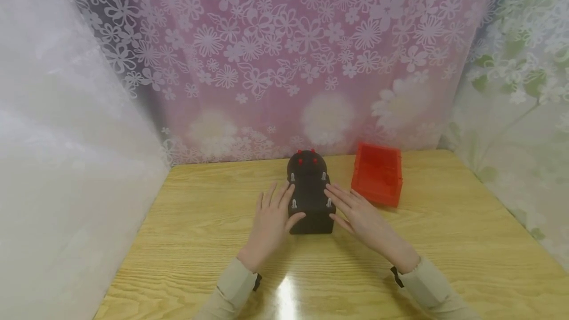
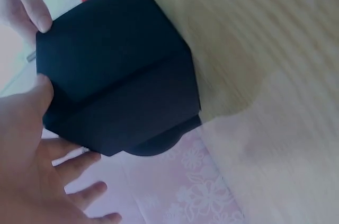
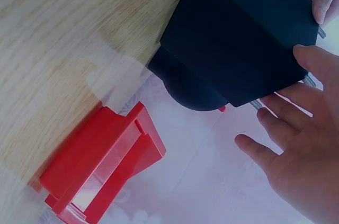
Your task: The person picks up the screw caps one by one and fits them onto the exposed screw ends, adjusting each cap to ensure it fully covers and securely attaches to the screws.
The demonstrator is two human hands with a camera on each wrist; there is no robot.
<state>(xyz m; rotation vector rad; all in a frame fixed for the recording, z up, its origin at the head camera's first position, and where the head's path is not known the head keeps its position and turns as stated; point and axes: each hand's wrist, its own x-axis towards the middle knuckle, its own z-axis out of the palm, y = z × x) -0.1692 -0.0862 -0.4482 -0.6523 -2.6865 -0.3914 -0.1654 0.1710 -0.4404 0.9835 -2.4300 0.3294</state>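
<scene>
A black block-shaped stand [image 1: 311, 192] sits on the table, with several upright silver metal pins [image 1: 294, 204] on its top. Behind it is a rounded black part [image 1: 306, 167] bearing several red pegs [image 1: 315, 161]. My left hand [image 1: 268, 219] lies along the stand's left side, fingers extended, the thumb at its near top edge. On the other side my right hand [image 1: 364, 219] touches the right edge with fingers mostly straight. Both wrist views show the stand's plain dark sides [image 2: 116, 60], with thumbs at its upper edge. Neither hand curls around anything.
Right of the stand, a red plastic bin [image 1: 397, 189] with an open top stands near the back of the wooden table [image 1: 200, 241]. A pink floral curtain [image 1: 266, 63] hangs behind, with pale sheets on the left [image 1: 66, 162] and right [image 1: 511, 137].
</scene>
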